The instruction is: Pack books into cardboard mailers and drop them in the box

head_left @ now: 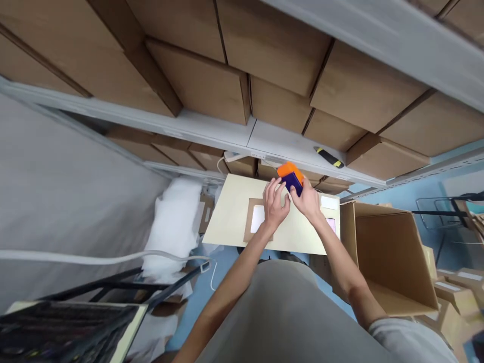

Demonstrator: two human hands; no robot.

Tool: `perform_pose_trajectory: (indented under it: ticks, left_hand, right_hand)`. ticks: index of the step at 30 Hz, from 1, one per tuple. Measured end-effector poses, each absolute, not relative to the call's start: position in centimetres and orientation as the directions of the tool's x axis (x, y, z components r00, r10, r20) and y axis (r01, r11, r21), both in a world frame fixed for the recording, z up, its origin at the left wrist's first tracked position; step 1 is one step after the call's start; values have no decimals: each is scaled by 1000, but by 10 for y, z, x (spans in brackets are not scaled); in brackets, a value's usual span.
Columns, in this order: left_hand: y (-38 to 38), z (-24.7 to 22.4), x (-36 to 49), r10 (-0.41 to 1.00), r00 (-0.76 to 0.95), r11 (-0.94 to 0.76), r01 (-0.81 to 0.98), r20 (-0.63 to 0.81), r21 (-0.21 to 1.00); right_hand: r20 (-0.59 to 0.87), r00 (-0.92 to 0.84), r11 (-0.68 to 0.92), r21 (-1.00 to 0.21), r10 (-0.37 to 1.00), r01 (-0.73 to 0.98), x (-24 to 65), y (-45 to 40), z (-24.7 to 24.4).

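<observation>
My right hand [307, 201] is wrapped round an orange and dark-blue hand-sized block [290, 177], whose kind I cannot make out. It is held tilted above the far edge of the cream table [230, 222]. Just left of the block, my left hand [275, 204] has its fingers apart and slightly curled; whether the fingertips touch the block is unclear. Under the left wrist lies a flat brown cardboard piece [248, 222] bearing a white label [257, 218]. Right of my right forearm are a white pad or label stack [329, 202] and a phone-like item with a pinkish screen [331, 225].
Shelves full of cardboard boxes [280, 103] rise over the table. A black and yellow utility knife [329, 157] rests on the shelf edge. An open carton [389, 252] stands at the right, a white wrapped roll [176, 222] at the left. A cable [94, 258] crosses the left side.
</observation>
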State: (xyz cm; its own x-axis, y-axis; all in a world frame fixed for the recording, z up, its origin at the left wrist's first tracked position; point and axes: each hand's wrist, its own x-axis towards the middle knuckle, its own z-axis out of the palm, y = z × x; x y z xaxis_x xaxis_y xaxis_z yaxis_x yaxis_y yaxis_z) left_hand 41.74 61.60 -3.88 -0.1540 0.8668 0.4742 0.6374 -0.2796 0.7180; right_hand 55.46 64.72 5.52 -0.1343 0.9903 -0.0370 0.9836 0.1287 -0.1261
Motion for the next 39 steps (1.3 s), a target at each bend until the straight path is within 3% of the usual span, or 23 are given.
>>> perform_pose_trajectory:
  ticks: [3,6,15,19,22,24,26,29,32,36,39]
  left_hand:
    - [663,4,395,812,-173,-339,637,557,692]
    - [704,29,378,803,-167,-361,628,573,690]
    - [736,27,364,885,-6,-398,509,466,763]
    - [713,7,361,904,18,-376,507,427,775]
    - [684,-20,352,922,27,-343,521,387,781]
    - [657,-46,342,942,25,-292,546,334,785]
    - [625,-75,330,973,7,-192,581,231,791]
    - [573,-116,318,999,-31,3,633,22,774]
    - [530,-147,321,991,-12,105,684,-133,722]
    - [500,-165,340,965,-34,197,749,-261,633]
    - [492,-170,350,951,-107,264,768,-291,583]
  right_hand:
    - [118,-275,289,-128,954,949,528,685,93]
    - [146,-377,392,-86,915,916,510,729,118]
    - [25,-280,281,-45,960,959,497,810,110]
    - [30,-271,272,-119,962,955,500,825,86]
    - [200,-248,290,-221,948,931,510,825,65]
    - [354,-192,318,-342,915,885,523,808,41]
    - [418,-94,312,-492,904,813,539,772,3]
    - [254,74,141,-730,964,669,560,685,-76]
    - [-127,164,-191,-863,978,468,563,583,-149]
    - [-567,128,-581,-783,813,222,544,488,-198]
    - [-713,11,-707,-694,702,131,525,462,-205]
